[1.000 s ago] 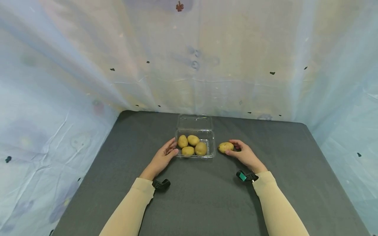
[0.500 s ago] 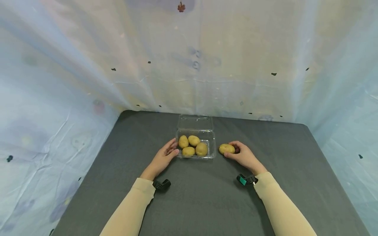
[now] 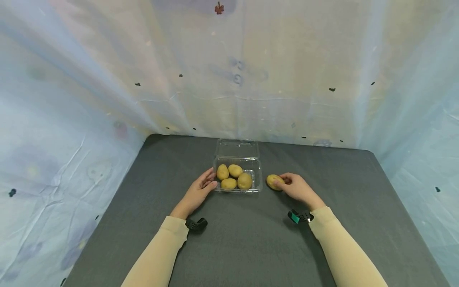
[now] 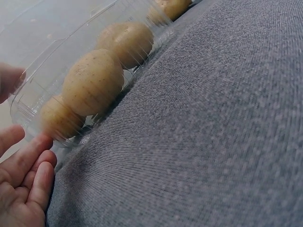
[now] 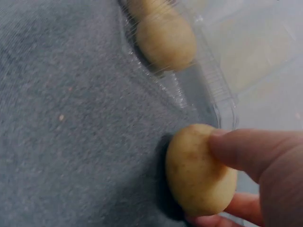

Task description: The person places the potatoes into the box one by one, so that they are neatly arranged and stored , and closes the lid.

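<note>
A transparent plastic clamshell container [image 3: 256,184] stands on the dark grey table with its lid [image 3: 237,149] folded back. Inside lie several yellow-brown potatoes [image 3: 245,181], grouped toward its left; the right end of its floor shows. My left hand [image 3: 195,195] rests against the container's left side, thumb by the front corner; in the left wrist view its fingertips [image 4: 45,141] touch the clear wall. To the right of the container, my right hand [image 3: 298,188] holds a single potato [image 5: 196,170] between thumb and fingers, at or just over the cloth. Its far side is hidden.
The grey cloth-covered table [image 3: 244,247] spreads in front of and beside the container. A pale patterned sheet [image 3: 236,79] hangs close behind the table's back edge, with more sheeting left and right. Each wrist wears a black strap [image 3: 300,216].
The potato in my right hand has turned slightly, its left end tipping up, and the hand has shifted a little toward me. My left hand and the container keep their places.
</note>
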A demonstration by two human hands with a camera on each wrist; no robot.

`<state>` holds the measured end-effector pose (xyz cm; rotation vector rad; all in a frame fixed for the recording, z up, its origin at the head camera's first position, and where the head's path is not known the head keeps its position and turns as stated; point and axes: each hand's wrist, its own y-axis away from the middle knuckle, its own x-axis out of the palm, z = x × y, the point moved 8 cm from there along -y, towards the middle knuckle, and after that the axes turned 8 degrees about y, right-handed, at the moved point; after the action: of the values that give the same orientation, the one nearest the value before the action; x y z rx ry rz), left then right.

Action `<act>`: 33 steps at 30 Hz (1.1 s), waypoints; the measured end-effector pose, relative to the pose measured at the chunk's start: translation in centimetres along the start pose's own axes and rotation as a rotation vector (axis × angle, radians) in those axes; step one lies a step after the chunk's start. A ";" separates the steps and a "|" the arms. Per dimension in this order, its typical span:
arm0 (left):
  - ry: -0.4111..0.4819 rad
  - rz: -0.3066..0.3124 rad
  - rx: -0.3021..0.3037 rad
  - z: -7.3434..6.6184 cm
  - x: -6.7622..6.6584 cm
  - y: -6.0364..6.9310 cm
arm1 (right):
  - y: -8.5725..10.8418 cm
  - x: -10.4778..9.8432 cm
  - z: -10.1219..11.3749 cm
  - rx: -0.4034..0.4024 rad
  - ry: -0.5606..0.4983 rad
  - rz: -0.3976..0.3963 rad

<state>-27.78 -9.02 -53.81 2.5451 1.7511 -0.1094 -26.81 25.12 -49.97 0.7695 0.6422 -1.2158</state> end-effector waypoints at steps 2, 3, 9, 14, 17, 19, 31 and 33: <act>0.003 0.007 -0.009 0.0 0.0 0.0 | 0.0 0.0 0.2 0.009 0.017 0.018; 0.005 0.010 -0.013 -0.1 0.0 0.0 | 0.0 0.0 0.2 0.013 0.022 0.023; 0.001 0.043 -0.025 -2.0 0.4 0.7 | -0.2 0.1 0.0 0.067 0.015 -0.012; -0.002 0.049 -0.030 -3.2 0.6 1.0 | -0.2 0.1 -0.4 0.124 -0.055 -0.075; -0.001 0.048 -0.032 -3.2 0.5 1.0 | -0.3 -0.5 0.0 0.139 -0.113 -0.125; -0.003 0.046 -0.037 -3.3 0.4 1.1 | -0.5 -1.1 0.8 0.131 -0.136 -0.160; -0.003 0.047 -0.049 -3.3 0.6 1.2 | -2.1 -1.2 7.9 0.007 -0.118 -0.243; -0.001 0.045 -0.048 -3.3 0.6 1.1 | -2.5 -0.7 8.4 -0.008 -0.113 -0.245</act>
<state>-26.39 -8.56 -50.59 2.5488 1.6735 -0.0663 -29.17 18.34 -44.80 0.6223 0.6616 -1.4688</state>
